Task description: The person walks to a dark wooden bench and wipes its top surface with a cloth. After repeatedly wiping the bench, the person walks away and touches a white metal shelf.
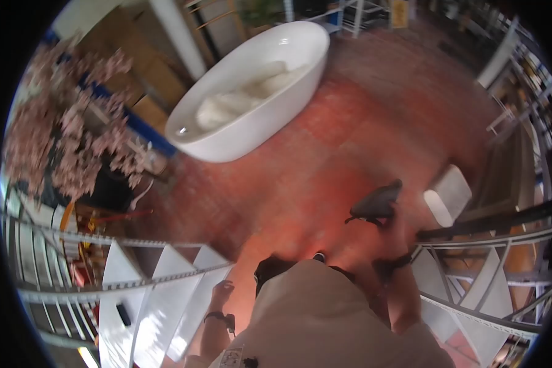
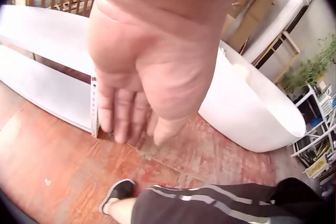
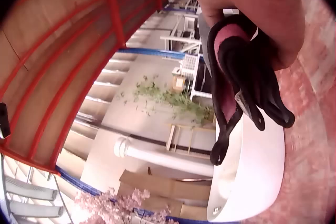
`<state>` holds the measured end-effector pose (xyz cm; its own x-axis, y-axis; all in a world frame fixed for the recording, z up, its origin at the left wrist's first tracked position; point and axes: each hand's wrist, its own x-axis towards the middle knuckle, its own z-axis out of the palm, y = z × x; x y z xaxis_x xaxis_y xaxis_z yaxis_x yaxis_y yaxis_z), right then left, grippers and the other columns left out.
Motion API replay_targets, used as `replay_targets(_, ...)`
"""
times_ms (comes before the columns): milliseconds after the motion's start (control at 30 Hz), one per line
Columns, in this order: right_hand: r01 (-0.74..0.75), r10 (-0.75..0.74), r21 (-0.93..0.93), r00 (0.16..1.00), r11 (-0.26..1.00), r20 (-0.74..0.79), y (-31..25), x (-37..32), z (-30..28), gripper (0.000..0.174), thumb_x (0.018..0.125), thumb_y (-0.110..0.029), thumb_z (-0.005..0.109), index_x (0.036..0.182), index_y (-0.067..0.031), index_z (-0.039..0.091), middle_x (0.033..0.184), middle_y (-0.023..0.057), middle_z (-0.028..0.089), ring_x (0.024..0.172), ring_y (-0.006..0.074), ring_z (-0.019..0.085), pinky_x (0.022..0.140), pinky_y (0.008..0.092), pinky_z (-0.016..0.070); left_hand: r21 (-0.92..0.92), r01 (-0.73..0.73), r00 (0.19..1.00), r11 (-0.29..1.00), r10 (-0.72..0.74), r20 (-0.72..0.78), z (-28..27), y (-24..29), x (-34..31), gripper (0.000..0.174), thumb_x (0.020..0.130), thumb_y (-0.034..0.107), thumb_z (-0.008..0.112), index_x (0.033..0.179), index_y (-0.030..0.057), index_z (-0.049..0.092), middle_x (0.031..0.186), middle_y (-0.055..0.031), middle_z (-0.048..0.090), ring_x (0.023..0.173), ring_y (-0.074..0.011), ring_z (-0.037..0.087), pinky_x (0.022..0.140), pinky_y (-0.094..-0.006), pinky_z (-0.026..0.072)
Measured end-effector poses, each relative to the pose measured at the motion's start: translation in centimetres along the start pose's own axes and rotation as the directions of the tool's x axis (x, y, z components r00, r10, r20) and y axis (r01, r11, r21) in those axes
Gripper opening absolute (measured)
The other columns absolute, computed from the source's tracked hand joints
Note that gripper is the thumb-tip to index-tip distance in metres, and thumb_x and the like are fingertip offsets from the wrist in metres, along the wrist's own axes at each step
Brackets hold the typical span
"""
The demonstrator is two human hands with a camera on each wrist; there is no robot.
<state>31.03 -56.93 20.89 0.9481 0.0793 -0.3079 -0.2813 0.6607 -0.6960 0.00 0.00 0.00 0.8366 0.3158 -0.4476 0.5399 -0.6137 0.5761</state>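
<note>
In the head view my left hand (image 1: 222, 294) hangs beside the white shelving at lower left. The left wrist view shows that hand (image 2: 152, 71) palm-on, its fingers loosely bent and holding nothing. My right hand (image 3: 262, 8) grips a folded black item (image 3: 244, 66) with pink lining and looped ends, which dangle from the fingers in the right wrist view; the fingertips are hidden. Seen from the head, the right hand (image 1: 400, 234) is blurred, with the dark item (image 1: 374, 203) just beyond it over the red floor.
A white bathtub (image 1: 245, 132) stands ahead on the red floor (image 1: 276, 190). White racks (image 1: 159, 300) flank the body at left and right (image 1: 490, 288). Pink blossom branches (image 1: 73, 135) are at left, and a white block-like object (image 1: 449, 196) lies at right.
</note>
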Motion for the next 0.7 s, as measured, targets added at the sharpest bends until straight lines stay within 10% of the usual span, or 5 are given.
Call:
replay_targets(67, 0.109, -0.091, 0.097, 0.98, 0.989, -0.175, 1.8, -2.1, 0.9, 0.046, 0.095, -0.035, 0.059, 0.131, -0.0061, 0.055, 0.124, 0.0109, 0.065, 0.117, 0.0272, 0.061, 0.103, 0.0454, 0.0473, -0.133, 0.521, 0.81, 0.843, -0.438, 0.39, -4.7, -1.5, 2.4, 0.032, 0.086, 0.021, 0.073, 0.114, 0.0044, 0.067, 0.092, -0.0071, 0.072, 0.077, -0.0183, 0.068, 0.071, -0.0352, 0.0574)
replay_targets(367, 0.534, -0.446, 0.245, 0.83, 0.809, -0.335, -16.0, 3.8, -16.0, 0.054, 0.097, -0.044, 0.051, 0.133, -0.0049, 0.055, 0.136, 0.0139, 0.059, 0.125, 0.0365, 0.054, 0.109, 0.055, 0.0387, 0.084, 0.373, 0.832, 0.924, -0.373, 0.411, 4.9, 22.4, 32.2, 0.028, 0.089, 0.015, 0.068, 0.115, 0.0046, 0.065, 0.086, -0.008, 0.07, 0.072, -0.0174, 0.068, 0.057, -0.0303, 0.0539)
replay_targets(567, 0.6, -0.271, 0.344, 0.702, 0.722, -0.658, -12.1, 2.3, -26.6, 0.053, 0.086, -0.037, 0.066, 0.129, -0.0082, 0.058, 0.127, 0.0132, 0.063, 0.118, 0.0345, 0.058, 0.102, 0.0539, 0.0453, 0.019, 0.051, 0.773, 0.998, -0.052, 0.632, 11.0, 42.8, 53.0, 0.023, 0.088, 0.017, 0.071, 0.109, 0.0071, 0.066, 0.087, -0.0052, 0.069, 0.07, -0.0191, 0.066, 0.06, -0.0362, 0.0525)
replay_targets(633, 0.52, -0.312, 0.021, 0.544, 0.854, -0.779, -10.3, 1.3, -27.4, 0.048, 0.087, -0.027, 0.064, 0.13, -0.008, 0.055, 0.121, 0.0126, 0.064, 0.116, 0.0341, 0.059, 0.102, 0.0513, 0.0466, 0.25, -0.725, 0.645, 0.642, 0.505, 0.574, 15.5, 48.6, 61.8, 0.02, 0.088, 0.018, 0.071, 0.103, 0.0049, 0.068, 0.086, -0.0082, 0.07, 0.073, -0.0219, 0.068, 0.064, -0.038, 0.0537)
replay_targets(700, 0.36, -0.315, -0.15, 0.46, 0.921, -0.83, -4.6, -2.2, -32.0, 0.029, 0.09, -0.013, 0.059, 0.119, -0.0115, 0.057, 0.111, 0.0126, 0.065, 0.103, 0.0298, 0.064, 0.089, 0.0456, 0.0558, 0.247, -0.871, 0.486, 0.425, 0.67, 0.561, 18.6, 57.6, 65.6, 0.02, 0.087, 0.018, 0.07, 0.102, 0.0039, 0.069, 0.087, -0.011, 0.072, 0.081, -0.0241, 0.07, 0.071, -0.0377, 0.0546)
